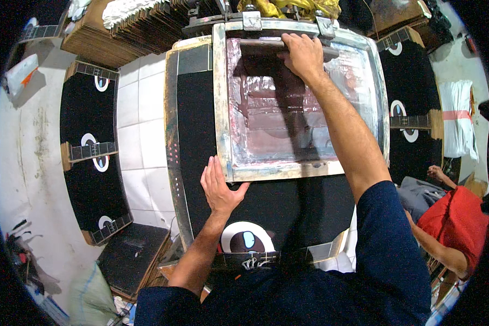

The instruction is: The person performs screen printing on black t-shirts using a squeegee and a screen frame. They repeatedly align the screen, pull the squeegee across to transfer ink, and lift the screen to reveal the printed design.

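My right hand (304,54) reaches to the far end of a screen printing frame (221,108), its fingers closed over the bar of a squeegee (330,52). Dark, wet-looking ink (271,87) streaks the mesh below it. Against the frame's near left corner rests my left hand (223,190), fingers stretched along the side and thumb spread under the near edge. The frame lies over black fabric (195,119) on a printing board (172,146). Closer to me, a white ring print with a dark centre (248,237) shows on the fabric.
Metal clamps (252,20) hold the frame's far edge. Boards with black fabric and ring prints line the left (87,114) and right (413,87). Stacked boards (141,32) stand at the back left. A person in red (453,231) is close by on the right.
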A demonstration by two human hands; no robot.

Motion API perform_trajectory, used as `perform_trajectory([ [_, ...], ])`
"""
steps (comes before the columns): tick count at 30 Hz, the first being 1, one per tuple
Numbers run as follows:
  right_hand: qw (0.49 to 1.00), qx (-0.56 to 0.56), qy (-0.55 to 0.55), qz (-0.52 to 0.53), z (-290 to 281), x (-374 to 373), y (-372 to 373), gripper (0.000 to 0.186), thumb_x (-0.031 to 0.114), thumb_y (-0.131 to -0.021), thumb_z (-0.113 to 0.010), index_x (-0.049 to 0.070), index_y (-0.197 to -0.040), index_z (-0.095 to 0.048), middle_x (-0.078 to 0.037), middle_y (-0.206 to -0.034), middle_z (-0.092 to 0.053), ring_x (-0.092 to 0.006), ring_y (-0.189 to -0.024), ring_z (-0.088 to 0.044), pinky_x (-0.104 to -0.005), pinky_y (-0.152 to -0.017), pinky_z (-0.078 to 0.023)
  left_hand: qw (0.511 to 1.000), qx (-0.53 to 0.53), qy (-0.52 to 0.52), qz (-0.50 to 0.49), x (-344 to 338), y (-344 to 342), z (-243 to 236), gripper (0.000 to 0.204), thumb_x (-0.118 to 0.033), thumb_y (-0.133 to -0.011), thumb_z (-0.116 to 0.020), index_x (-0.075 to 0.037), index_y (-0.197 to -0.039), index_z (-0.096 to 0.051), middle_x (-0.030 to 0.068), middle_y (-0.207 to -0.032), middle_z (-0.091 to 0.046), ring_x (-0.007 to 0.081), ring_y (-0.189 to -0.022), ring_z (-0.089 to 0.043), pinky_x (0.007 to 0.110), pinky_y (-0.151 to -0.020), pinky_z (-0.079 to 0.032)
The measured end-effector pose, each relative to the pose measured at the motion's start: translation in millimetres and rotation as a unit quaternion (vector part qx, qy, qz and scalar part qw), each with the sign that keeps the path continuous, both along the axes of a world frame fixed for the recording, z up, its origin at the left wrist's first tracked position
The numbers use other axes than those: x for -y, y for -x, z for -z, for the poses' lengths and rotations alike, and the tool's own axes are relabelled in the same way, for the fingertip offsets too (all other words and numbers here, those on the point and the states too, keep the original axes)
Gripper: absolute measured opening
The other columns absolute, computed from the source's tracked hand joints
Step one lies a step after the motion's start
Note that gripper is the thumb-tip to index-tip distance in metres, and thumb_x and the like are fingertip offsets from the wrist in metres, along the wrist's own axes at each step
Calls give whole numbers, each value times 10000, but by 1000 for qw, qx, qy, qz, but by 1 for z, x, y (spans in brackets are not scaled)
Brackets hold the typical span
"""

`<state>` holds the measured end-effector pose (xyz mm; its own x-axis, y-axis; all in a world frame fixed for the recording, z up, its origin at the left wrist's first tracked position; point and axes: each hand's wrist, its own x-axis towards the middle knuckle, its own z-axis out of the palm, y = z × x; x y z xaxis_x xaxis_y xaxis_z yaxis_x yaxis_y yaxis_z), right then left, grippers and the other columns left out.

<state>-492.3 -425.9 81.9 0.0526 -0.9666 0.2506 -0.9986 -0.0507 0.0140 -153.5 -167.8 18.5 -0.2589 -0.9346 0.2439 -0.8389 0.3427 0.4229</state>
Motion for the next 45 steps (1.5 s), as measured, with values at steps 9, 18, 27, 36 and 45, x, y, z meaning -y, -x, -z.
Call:
perform_trajectory([
  [9, 998, 59, 24, 8, 6, -138, -41, 224, 47, -787, -691, 123, -993, -648, -30, -927, -645, -255, -943, -623, -435, -844, -447, 1000, 7, -16, 0, -2, 0, 2, 1212, -411, -664, -919, 55, -1580, -274, 271, -1572, -401, 417, -1427, -413, 542, -1170, -297],
  [18, 996, 85, 30, -28, 7, -148, -35, 317, 28, -814, -702, 139, -1104, -639, -34, -992, -633, -246, -1070, -580, -417, -944, -420, 988, -126, -82, -32, 7, 12, -7, 1192, -250, -696, -940, 9, -1615, -225, 260, -1594, -400, 423, -1465, -408, 550, -1270, -192],
  [27, 993, 90, -81, -14, -37, -89, -11, 426, 162, -822, -806, 140, -1230, -687, -84, -1157, -729, -319, -1142, -635, -484, -934, -443, 955, -239, -155, -77, 1, 18, -36, 1159, -77, -671, -945, 15, -1611, -274, 239, -1495, -539, 295, -1326, -580, 372, -1100, -471],
  [36, 987, 88, -127, -46, -23, -79, 1, 445, 214, -799, -838, 108, -1210, -703, -149, -1107, -746, -359, -1092, -687, -516, -890, -500, 953, -242, -164, -75, 4, 18, -41, 1157, -120, -683, -957, 25, -1607, -276, 244, -1495, -536, 301, -1321, -585, 379, -1100, -473],
  [45, 990, 67, -126, -10, -17, 38, 21, 535, 332, -784, -856, 141, -1261, -703, -159, -1098, -753, -362, -1042, -717, -501, -849, -562, 956, -231, -165, -71, 6, 18, -42, 1154, -144, -694, -962, 24, -1605, -275, 250, -1490, -535, 313, -1313, -588, 393, -1087, -485],
])
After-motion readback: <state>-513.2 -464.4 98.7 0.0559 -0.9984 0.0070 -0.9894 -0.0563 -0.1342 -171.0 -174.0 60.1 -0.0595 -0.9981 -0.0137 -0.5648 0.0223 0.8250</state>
